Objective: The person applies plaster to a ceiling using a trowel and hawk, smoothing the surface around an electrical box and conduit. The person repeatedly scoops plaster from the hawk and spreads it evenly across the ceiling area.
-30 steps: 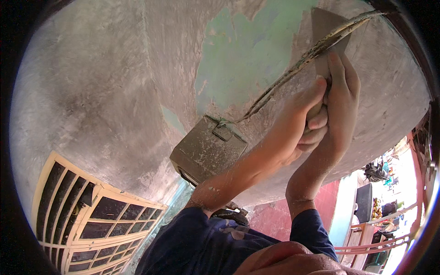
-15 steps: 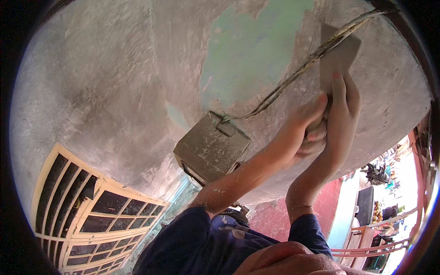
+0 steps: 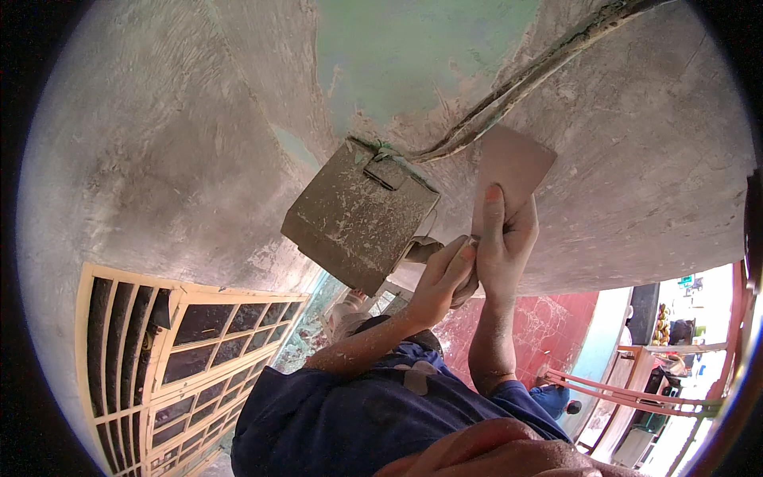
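My right hand [image 3: 509, 250] is closed round the handle of a wide flat scraper [image 3: 513, 167], its thumb laid along the blade. My left hand [image 3: 443, 278] is closed just below, and its fingers wrap round the handle's lower end beside my right hand. The blade lies against or close to the grey plastered surface [image 3: 628, 183], just under a thick dirty cable [image 3: 509, 99]. Left of the blade hangs a dusty brown box [image 3: 358, 215], spattered with pale flecks. The cable runs to its top edge. Most of the scraper's handle is hidden by my fingers.
A patch of pale green paint [image 3: 413, 56] shows in the plaster above the box. Cream-framed barred windows [image 3: 191, 350] stand at lower left. Far below are a red tiled floor [image 3: 548, 330], a pink railing [image 3: 636, 393] and a person in blue [image 3: 552, 400].
Both hands and the scraper have moved left and down, nearer the box. My view has shifted, so the box and cable appear larger. The grip looks the same.
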Action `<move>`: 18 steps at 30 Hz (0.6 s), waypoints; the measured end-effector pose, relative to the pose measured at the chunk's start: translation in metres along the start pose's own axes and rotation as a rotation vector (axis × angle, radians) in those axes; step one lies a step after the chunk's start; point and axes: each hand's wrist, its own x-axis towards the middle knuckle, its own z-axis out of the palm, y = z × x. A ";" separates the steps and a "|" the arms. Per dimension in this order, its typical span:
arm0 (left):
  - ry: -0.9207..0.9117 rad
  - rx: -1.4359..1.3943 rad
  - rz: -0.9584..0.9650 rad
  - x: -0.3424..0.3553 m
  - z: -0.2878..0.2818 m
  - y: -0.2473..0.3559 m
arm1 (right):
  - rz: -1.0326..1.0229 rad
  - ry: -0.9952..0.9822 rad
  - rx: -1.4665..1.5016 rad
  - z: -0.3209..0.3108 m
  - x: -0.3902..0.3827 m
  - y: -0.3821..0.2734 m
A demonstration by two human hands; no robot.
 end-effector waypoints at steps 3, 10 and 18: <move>0.035 -0.035 -0.106 0.002 -0.001 0.022 | -0.037 0.029 -0.041 0.011 0.012 -0.015; 0.020 -0.233 -0.258 -0.009 -0.006 0.041 | -0.056 0.051 -0.041 0.018 0.009 -0.016; -0.044 -0.225 -0.254 -0.011 -0.012 0.046 | 0.015 -0.041 -0.016 0.016 0.015 -0.024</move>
